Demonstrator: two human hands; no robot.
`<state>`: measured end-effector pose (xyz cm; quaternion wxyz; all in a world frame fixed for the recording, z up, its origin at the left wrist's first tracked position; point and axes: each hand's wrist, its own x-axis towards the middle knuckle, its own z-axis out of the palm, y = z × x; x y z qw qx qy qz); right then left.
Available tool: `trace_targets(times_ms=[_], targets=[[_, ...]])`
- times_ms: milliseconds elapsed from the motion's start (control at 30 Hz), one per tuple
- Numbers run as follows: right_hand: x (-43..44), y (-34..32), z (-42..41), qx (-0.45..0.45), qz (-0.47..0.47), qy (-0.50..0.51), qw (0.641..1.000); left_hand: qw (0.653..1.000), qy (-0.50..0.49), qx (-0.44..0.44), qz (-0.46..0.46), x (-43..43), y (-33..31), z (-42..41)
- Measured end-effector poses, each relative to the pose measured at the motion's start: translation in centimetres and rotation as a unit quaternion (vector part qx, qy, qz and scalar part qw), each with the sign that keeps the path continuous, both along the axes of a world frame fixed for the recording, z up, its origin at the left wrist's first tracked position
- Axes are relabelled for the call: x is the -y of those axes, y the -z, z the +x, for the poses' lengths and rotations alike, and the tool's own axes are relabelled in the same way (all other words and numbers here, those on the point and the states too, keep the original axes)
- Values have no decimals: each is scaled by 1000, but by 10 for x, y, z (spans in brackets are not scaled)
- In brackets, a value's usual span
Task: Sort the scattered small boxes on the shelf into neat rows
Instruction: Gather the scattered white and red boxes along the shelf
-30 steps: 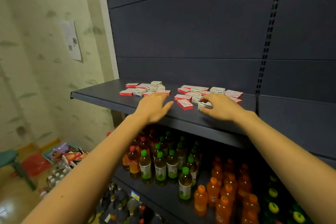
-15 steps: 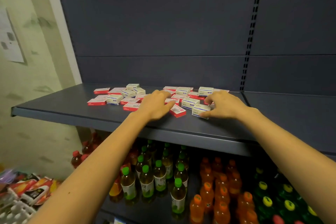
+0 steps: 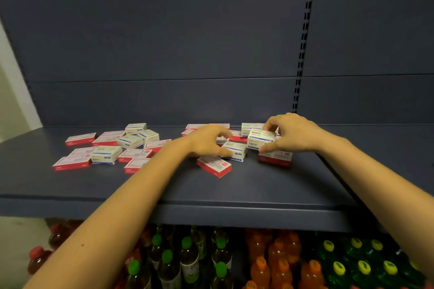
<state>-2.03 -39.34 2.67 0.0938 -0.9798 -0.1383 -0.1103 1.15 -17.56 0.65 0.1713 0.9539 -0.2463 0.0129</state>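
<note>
Small red-and-white flat boxes and taller white boxes with blue print lie scattered on the dark shelf (image 3: 234, 192). One cluster (image 3: 105, 148) lies at the left, another sits mid-shelf behind my hands. My right hand (image 3: 293, 134) pinches a white box (image 3: 259, 139) between thumb and fingers, raised and tilted just above a red box (image 3: 274, 159). My left hand (image 3: 204, 142) curls over the left end of another white box (image 3: 236, 150) lying on the shelf, thumb against its near corner. A lone red box (image 3: 214, 165) lies askew in front of it.
The shelf's dark back panel has a slotted upright (image 3: 303, 37) at right. Below the shelf stand green-capped tea bottles (image 3: 187, 256), orange bottles (image 3: 281, 263) and green bottles with yellow caps (image 3: 352, 263). A pale wall (image 3: 11, 105) borders the left.
The view has come closer and turned right. My right hand has lifted a white box off the shelf. My left hand has moved right onto the neighbouring white box.
</note>
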Motion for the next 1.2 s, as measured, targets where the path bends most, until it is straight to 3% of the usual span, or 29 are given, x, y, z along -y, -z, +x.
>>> trace_targets(times_ms=[167,400,533,867,1200], targets=[[0,5,-4,-10,20,58,998,997,70,-26,-6,-3,5,22],[3,13,-30,-14,103,149,983,987,122,69,-75,-10,-7,30],[11,10,-58,1,126,189,974,978,157,82,-114,4,-16,18],[64,-1,-140,27,107,278,954,956,247,76,-135,99,-22,-26],[177,2,-215,14,101,316,943,941,299,68,-142,222,-21,-88]])
